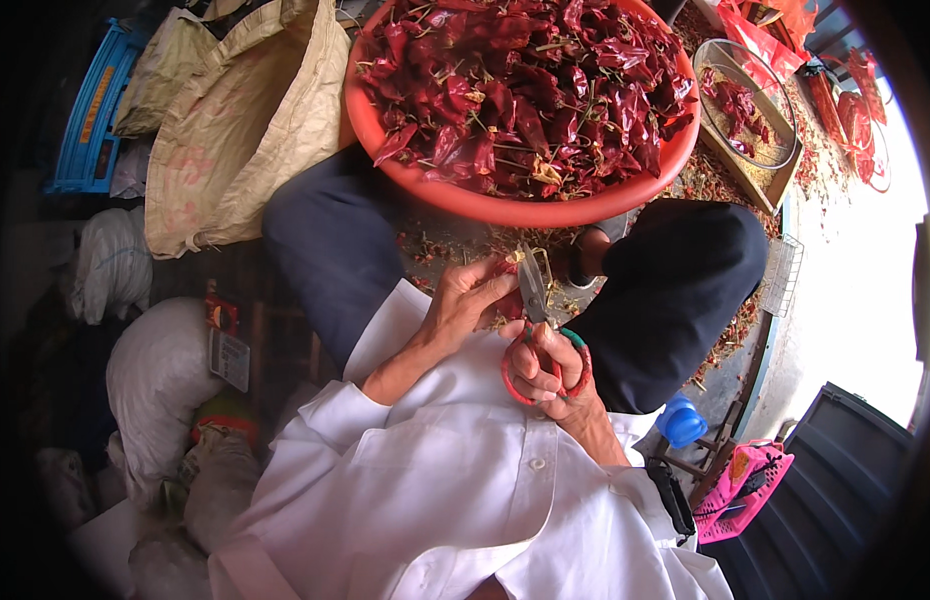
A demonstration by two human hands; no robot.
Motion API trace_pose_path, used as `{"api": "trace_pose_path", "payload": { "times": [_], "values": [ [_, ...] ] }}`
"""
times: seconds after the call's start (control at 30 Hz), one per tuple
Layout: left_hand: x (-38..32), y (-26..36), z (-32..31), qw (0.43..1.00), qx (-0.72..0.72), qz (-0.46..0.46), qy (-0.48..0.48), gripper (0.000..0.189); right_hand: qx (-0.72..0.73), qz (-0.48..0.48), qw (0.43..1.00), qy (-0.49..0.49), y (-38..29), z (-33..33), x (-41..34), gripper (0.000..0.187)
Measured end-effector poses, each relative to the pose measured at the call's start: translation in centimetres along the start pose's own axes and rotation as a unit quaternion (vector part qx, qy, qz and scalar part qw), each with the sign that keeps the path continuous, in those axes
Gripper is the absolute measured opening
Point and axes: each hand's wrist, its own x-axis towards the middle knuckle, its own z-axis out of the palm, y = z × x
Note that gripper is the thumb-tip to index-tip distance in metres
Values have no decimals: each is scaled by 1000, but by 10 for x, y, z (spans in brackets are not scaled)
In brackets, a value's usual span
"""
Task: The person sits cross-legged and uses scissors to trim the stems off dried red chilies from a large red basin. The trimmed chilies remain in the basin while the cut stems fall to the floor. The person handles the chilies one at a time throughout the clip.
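My left hand point(465, 296) holds a dried red chili pepper point(510, 301), mostly hidden by its fingers. The blades of a pair of scissors point(533, 289) are at the pepper's pale stem end. My right hand point(551, 367) grips the scissors by their red and green wrapped handles, fingers through the loops. Just beyond my hands, a large orange-red plastic basin point(525, 214) is heaped with dried red chili peppers point(510, 105), some with stems on.
An open woven sack point(240, 127) stands left of the basin. At the upper right, a wire-rimmed round sieve point(791, 142) rests over a wooden tray point(742, 176). Stem scraps point(724, 349) litter the floor. A pink plastic basket point(742, 491) stands at the lower right.
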Motion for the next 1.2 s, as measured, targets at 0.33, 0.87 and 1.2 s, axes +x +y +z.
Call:
{"api": "trace_pose_path", "payload": {
  "times": [0.33,0.87,1.2],
  "values": [
    [-13,-7,-24,946,267,172,61,23,8,-178,976,125,-46,-1,-4,44],
    [131,85,-54,745,595,255,159,43,-30,-33,987,156,-12,-22,16,36],
    [136,73,-82,959,191,157,137,26,-49,-39,983,174,-13,-22,20,41]
  ]
}}
